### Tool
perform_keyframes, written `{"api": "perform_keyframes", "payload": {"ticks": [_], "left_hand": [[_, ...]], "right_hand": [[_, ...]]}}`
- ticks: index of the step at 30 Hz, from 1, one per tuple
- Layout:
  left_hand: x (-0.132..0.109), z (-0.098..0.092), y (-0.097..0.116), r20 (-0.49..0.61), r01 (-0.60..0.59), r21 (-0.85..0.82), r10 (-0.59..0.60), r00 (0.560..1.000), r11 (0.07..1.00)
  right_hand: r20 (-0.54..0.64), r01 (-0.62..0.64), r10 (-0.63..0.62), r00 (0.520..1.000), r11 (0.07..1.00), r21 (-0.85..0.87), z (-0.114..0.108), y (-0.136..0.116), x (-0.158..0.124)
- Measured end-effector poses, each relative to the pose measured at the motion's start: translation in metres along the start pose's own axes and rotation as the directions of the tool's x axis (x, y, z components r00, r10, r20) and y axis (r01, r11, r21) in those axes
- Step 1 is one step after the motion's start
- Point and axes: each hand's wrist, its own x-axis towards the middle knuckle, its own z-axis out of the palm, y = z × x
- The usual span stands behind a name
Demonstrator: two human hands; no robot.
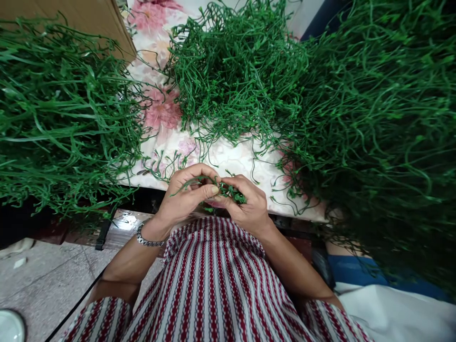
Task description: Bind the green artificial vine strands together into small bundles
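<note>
My left hand [185, 192], a metal-band watch on its wrist, pinches a thin green stem [188, 183] between thumb and forefinger. Right beside it, my right hand [251, 202] is curled around a small bunch of green stems [235, 194] with bud-like tips. The fingertips of both hands nearly meet just above my lap, at the near edge of the table. How many stems each hand holds is partly hidden by the fingers.
Large tangled heaps of green stems lie at the left [67, 109], the back middle [238, 71] and the right [384, 118]. Loose stems are scattered on the floral tablecloth [228, 159]. A cardboard box [81, 21] stands at the back left.
</note>
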Motion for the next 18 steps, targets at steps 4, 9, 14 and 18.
{"api": "perform_keyframes", "payload": {"ticks": [4, 9, 14, 18], "left_hand": [[-0.002, 0.003, 0.002, -0.013, -0.029, 0.116, 0.031, 0.999, 0.993], [-0.004, 0.002, 0.001, 0.000, -0.033, 0.125, 0.033, 0.999, 0.992], [-0.005, 0.001, 0.004, -0.005, -0.044, 0.201, 0.046, 0.999, 0.979], [-0.005, 0.002, 0.007, 0.029, -0.053, 0.331, 0.046, 0.999, 0.942]], "right_hand": [[0.005, 0.029, -0.029, 1.000, 0.996, -0.080, -0.001, -0.002, 0.002], [0.069, 0.063, -0.056, 0.996, 0.994, -0.092, -0.004, 0.000, 0.003], [0.170, -0.007, -0.007, 0.985, 0.996, 0.085, -0.014, 0.003, 0.004], [0.135, -0.071, 0.053, 0.989, 0.988, 0.135, -0.017, 0.002, 0.002]]}}
